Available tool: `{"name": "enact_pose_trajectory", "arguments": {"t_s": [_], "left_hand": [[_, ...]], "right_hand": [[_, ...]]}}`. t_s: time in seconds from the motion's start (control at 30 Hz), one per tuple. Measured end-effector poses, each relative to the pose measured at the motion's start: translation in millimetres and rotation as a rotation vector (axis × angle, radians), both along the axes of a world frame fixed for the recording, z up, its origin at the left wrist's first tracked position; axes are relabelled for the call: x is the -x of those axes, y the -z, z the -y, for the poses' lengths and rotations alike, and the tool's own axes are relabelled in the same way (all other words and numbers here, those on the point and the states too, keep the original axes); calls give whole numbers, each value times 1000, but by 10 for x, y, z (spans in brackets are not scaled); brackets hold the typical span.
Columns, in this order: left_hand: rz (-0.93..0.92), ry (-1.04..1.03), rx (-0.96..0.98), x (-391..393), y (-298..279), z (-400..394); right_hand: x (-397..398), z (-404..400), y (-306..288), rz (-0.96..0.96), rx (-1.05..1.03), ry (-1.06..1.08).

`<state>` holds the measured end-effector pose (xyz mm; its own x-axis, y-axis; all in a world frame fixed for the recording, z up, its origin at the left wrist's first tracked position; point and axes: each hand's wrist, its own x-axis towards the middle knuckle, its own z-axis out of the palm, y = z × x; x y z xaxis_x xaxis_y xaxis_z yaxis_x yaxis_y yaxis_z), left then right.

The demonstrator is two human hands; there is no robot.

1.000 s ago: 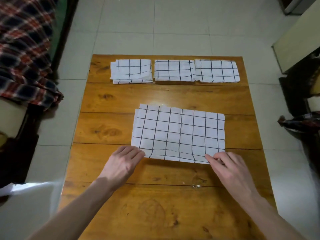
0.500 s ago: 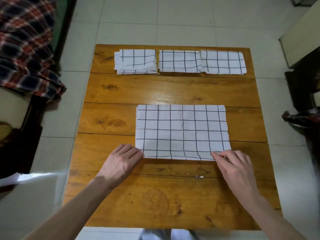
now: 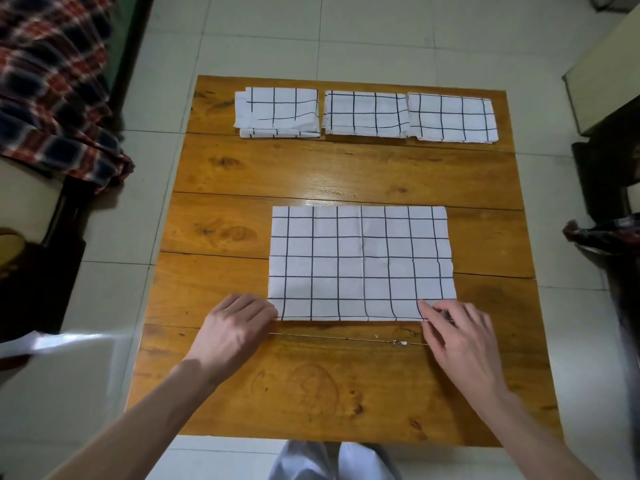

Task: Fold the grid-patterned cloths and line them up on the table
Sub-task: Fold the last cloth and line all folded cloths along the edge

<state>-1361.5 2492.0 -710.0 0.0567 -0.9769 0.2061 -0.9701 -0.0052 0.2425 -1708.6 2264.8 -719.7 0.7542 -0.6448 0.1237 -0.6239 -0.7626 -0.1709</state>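
Observation:
A half-folded white cloth with a black grid (image 3: 362,263) lies flat in the middle of the wooden table (image 3: 311,168). My left hand (image 3: 235,327) pinches its near left corner with curled fingers. My right hand (image 3: 460,337) pinches the near right corner, the index finger lying on the fabric. Three folded grid cloths sit in a row along the far edge: left (image 3: 278,112), middle (image 3: 365,114), right (image 3: 452,117). The middle and right ones touch; a small gap separates the left one.
A thin thread or chain (image 3: 346,338) lies on the table just in front of the cloth. A plaid blanket (image 3: 52,81) hangs at the left, pale furniture (image 3: 602,64) and a dark bundle (image 3: 606,233) stand at the right. Tiled floor surrounds the table.
The cloth's near edge has been pulled straight, so it now lies square to the table. Both hands stayed at its near corners. The camera tilted down.

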Motion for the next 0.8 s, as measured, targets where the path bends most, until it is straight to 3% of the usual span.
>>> {"name": "enact_pose_trajectory", "arguments": {"t_s": [0.13, 0.33, 0.5, 0.8], "left_hand": [[-43, -112, -74, 206, -37, -63], [-230, -296, -121, 880, -22, 306], [-170, -335, -266, 1343, 139, 661], [-77, -351, -354, 1378, 377, 506]], "right_hand": [[-1, -100, 6, -7, -63, 75], [-419, -394, 20, 128, -153, 85], [-792, -643, 87, -62, -217, -116], [-605, -629, 230, -243, -198, -109]]}}
